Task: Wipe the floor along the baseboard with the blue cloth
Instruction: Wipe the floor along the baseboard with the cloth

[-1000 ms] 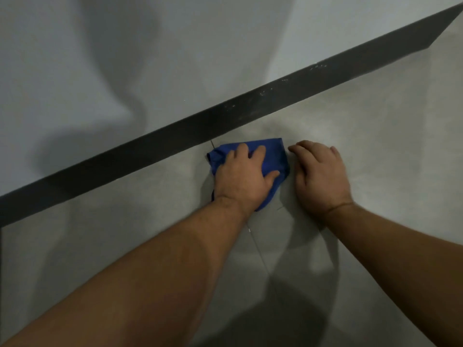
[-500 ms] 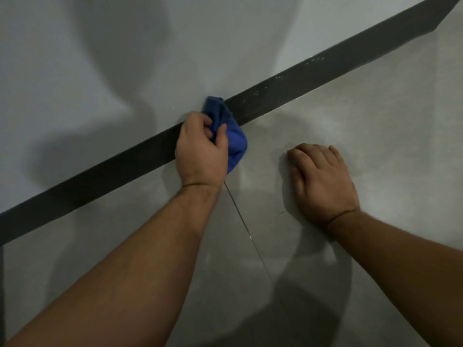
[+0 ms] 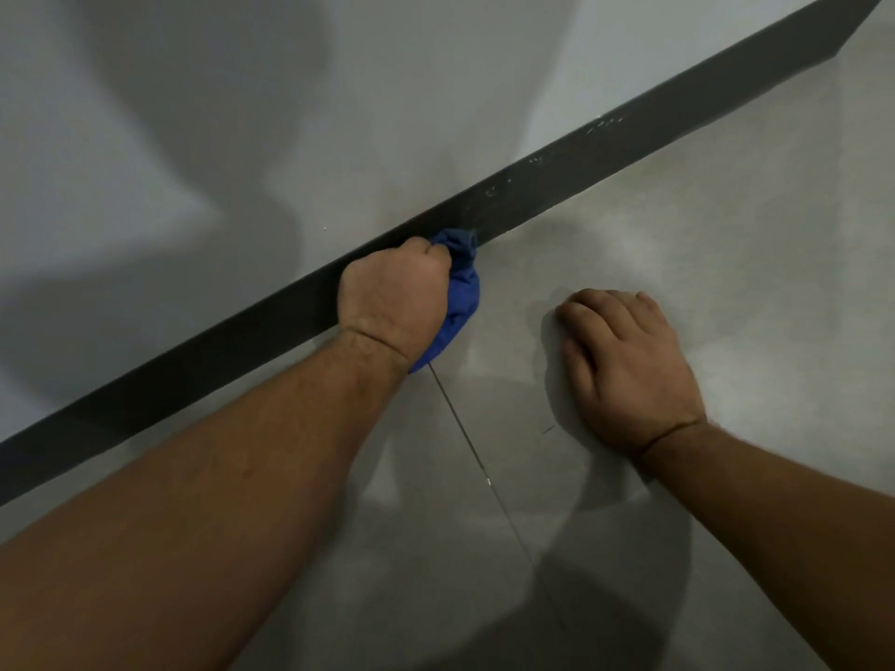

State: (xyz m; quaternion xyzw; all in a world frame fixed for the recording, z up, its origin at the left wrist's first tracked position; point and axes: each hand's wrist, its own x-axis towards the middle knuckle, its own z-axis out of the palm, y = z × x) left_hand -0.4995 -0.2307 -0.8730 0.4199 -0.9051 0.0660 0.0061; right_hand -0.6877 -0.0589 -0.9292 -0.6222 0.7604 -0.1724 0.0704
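Observation:
My left hand [image 3: 394, 295] is fisted around the bunched blue cloth [image 3: 462, 293], pressing it where the grey tiled floor [image 3: 702, 293] meets the dark baseboard [image 3: 605, 157]. The cloth's top end touches the baseboard and its lower end trails below my wrist. My right hand [image 3: 629, 365] lies palm down on the floor to the right of the cloth, fingers slightly spread, holding nothing.
The pale grey wall [image 3: 290, 113] rises above the baseboard, which runs diagonally from lower left to upper right. A thin tile joint [image 3: 484, 477] runs from under the cloth toward me. Small pale specks mark the baseboard to the right of the cloth.
My left hand lifted the cloth from flat on the floor, bunched it, and brought it to the baseboard edge. It now sits lower against the floor joint. My right hand stayed planted.

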